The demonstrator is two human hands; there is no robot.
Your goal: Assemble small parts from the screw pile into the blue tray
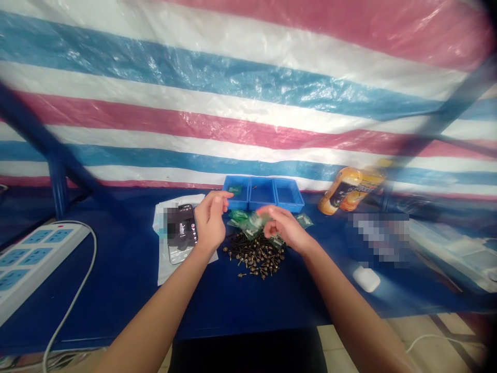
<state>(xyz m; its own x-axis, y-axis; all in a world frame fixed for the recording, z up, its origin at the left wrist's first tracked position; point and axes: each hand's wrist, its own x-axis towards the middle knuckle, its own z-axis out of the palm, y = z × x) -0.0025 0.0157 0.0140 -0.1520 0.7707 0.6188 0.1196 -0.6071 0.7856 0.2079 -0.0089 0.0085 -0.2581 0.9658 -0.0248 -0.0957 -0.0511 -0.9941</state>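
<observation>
My left hand is raised between the phone and the bolts, its fingers curled and thumb near the index finger; anything in its pinch is too small to make out. My right hand has bent fingers at a small green-and-clear plastic bag, blurred by motion. More small green bags lie behind a heap of brassy bolts on the blue table. Beyond them stands a blue tray of three compartments; a green bag lies in the left one, a small bolt in the middle one.
A phone rests on white plastic at left. Further left is a power strip with a white cable. At right are orange bottles, a white case and a clear box. Striped sheeting hangs behind.
</observation>
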